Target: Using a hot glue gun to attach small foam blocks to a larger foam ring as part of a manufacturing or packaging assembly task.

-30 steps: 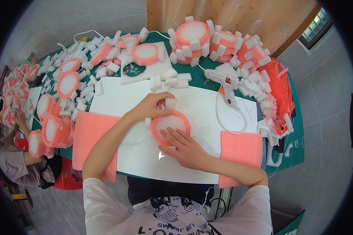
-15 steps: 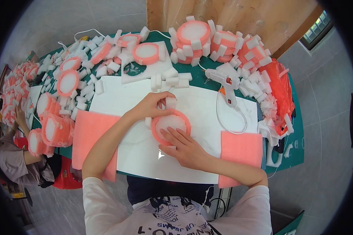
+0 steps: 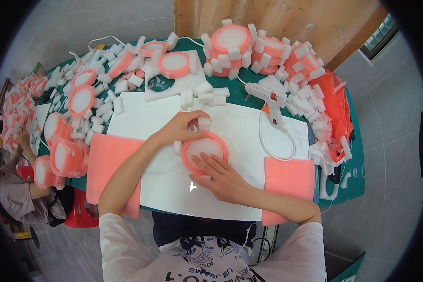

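Round piece (image 3: 204, 144): pink and white foam, matt, rough at the rim
White block (image 3: 204, 123): matt foam, porous-looking
Board (image 3: 164, 190): smooth, white, glossy, with a bright reflection
Pink sheet (image 3: 109, 164): soft-looking matt foam, finely textured
Glue gun (image 3: 273, 99): smooth pale plastic body
Red bag (image 3: 332, 105): thin, crinkled, glossy plastic
Bench (image 3: 357, 150): matt green top
Curtain (image 3: 277, 19): tan, with a slight sheen
Floor (image 3: 385, 136): smooth grey tile
Shirt (image 3: 122, 242): matt cloth

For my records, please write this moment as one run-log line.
Left hand: holds white block at far edge of pink-rimmed disc | Right hand: rests on pink-rimmed disc | Glue gun: lies unheld
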The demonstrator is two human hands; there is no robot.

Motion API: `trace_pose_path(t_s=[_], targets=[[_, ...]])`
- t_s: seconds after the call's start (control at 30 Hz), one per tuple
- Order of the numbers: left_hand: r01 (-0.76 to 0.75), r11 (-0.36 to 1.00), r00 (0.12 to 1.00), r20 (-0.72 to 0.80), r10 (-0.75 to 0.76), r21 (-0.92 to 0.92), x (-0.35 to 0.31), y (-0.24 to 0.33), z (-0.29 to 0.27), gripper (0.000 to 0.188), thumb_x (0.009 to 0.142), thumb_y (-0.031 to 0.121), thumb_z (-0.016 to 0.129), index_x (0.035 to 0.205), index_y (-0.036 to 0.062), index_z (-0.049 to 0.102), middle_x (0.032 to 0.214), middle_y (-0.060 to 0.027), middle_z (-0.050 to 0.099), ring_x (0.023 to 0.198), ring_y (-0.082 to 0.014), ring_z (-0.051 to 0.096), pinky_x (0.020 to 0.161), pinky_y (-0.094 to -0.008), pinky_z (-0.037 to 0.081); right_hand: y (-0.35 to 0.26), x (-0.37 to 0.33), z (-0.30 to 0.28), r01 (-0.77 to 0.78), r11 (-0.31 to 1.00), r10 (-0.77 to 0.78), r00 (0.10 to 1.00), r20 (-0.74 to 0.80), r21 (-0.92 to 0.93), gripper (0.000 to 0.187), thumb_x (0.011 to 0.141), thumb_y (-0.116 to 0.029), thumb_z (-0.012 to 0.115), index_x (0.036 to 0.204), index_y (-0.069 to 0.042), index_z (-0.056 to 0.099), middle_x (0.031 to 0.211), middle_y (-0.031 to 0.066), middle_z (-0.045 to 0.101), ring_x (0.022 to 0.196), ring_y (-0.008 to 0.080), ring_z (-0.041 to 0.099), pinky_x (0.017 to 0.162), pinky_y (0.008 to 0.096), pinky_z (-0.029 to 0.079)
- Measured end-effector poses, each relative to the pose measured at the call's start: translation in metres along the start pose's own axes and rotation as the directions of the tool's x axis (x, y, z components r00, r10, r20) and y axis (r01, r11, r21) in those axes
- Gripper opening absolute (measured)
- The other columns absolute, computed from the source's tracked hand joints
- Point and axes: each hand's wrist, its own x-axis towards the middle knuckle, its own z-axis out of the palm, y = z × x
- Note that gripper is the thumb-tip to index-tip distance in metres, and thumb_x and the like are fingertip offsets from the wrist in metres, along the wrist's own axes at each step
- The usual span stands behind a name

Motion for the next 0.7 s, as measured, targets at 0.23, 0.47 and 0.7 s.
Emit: trace_pose_path(t_s=[0.23, 0.47, 0.7], targets=[[-0.031, 0.999, 0.999, -0.01, 0.031, 0.008, -0.001, -0.0045, 0.0026, 0.038, 0.068, 0.017, 0.069, 0.104, 0.0096, 0.058, 0.085, -0.0006, 0.061, 0.067, -0.0091, 0.05, 0.062, -0.0212, 0.042, -0.0022, 0.0008, -0.0027, -0.031, 0.999, 0.031, 0.999, 0.011, 0.009, 0.039, 0.074, -0.004, 0.053, 0.112, -0.014, 0.053, 0.137, 0.0173, 0.034, 0.124, 0.0333, 0.037, 0.1, 0.043, 0.032], [-0.018, 1.0, 1.0, -0.003, 0.018, -0.007, 0.0002, -0.0046, 0.0028, 0.039, 0.068, 0.018, 0.069, 0.105, 0.0097, 0.057, 0.086, -0.0005, 0.062, 0.067, -0.0093, 0.05, 0.062, -0.0219, 0.042, -0.0023, 0.0005, -0.0034, -0.041, 0.999, 0.041, 0.999, 0.009, 0.006, 0.038, 0.075, -0.005, 0.054, 0.112, -0.014, 0.053, 0.137, 0.0169, 0.034, 0.123, 0.0327, 0.038, 0.1, 0.043, 0.032], [0.002, 1.0, 1.0, 0.004, -0.002, 0.001, -0.0001, -0.001, 0.0006, 0.043, 0.067, 0.022, 0.07, 0.106, 0.0089, 0.056, 0.081, -0.0056, 0.06, 0.071, -0.0145, 0.054, 0.066, -0.0253, 0.045, -0.0022, 0.0012, -0.002, -0.04, 0.999, 0.04, 0.999, -0.002, 0.008, 0.038, 0.074, -0.005, 0.054, 0.111, -0.014, 0.054, 0.136, 0.0165, 0.036, 0.123, 0.0328, 0.039, 0.1, 0.0422, 0.032]])
